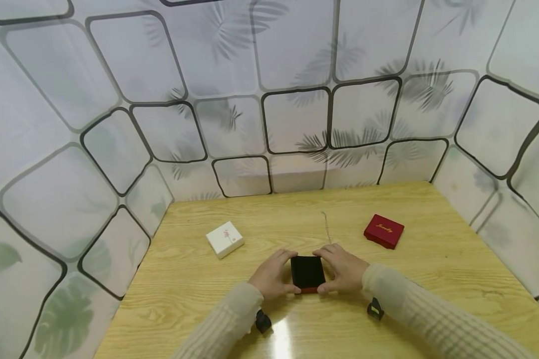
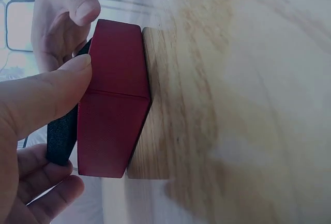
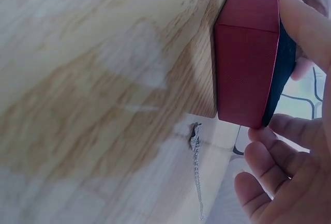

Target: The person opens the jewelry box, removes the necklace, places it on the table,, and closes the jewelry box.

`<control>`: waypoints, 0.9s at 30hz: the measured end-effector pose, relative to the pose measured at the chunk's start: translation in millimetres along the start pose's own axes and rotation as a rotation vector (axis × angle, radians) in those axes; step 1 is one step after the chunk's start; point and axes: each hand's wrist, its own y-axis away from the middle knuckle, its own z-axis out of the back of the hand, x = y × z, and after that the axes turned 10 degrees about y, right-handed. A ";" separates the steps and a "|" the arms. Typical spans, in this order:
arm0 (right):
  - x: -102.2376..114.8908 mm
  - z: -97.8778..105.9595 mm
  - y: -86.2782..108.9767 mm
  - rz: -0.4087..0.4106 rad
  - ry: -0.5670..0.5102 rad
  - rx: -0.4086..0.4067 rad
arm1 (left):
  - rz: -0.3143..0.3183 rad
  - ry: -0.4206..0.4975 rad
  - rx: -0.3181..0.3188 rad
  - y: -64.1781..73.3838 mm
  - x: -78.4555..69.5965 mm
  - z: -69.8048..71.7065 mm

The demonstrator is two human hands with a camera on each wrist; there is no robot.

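A red jewelry box base (image 2: 114,115) stands on the wooden table, with a black foam insert (image 1: 307,270) sticking up above its rim. My left hand (image 1: 273,277) pinches the insert from the left, thumb at the near edge and fingers at the far corner. From the right, my right hand (image 1: 345,269) pinches it the same way, its thumb and fingertips at the insert's edges. Beyond the box lies a thin silver chain necklace (image 3: 196,167), stretched out on the table. How deep the insert sits in the base is hidden.
A white box (image 1: 225,239) with small red print lies to the left. To the right is a red lid (image 1: 384,231) with gold "Jewelry" lettering. Patterned cloth (image 1: 296,119) hangs behind and beside the wooden table (image 1: 184,309).
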 end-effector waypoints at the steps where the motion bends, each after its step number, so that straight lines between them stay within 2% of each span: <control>1: 0.5 0.1 -0.1 0.002 -0.002 -0.003 | -0.004 0.003 -0.002 0.2 0.9 -0.9; 9: 2.4 0.0 -1.1 -0.011 0.014 -0.005 | -0.029 0.023 -0.020 1.8 3.7 -5.0; 13: 1.9 -1.0 -1.2 -0.018 0.029 -0.015 | -0.014 0.053 -0.012 2.9 3.9 -6.8; 27: 6.1 2.2 -4.1 -0.011 0.044 -0.009 | 0.013 0.048 0.004 5.4 7.2 -9.1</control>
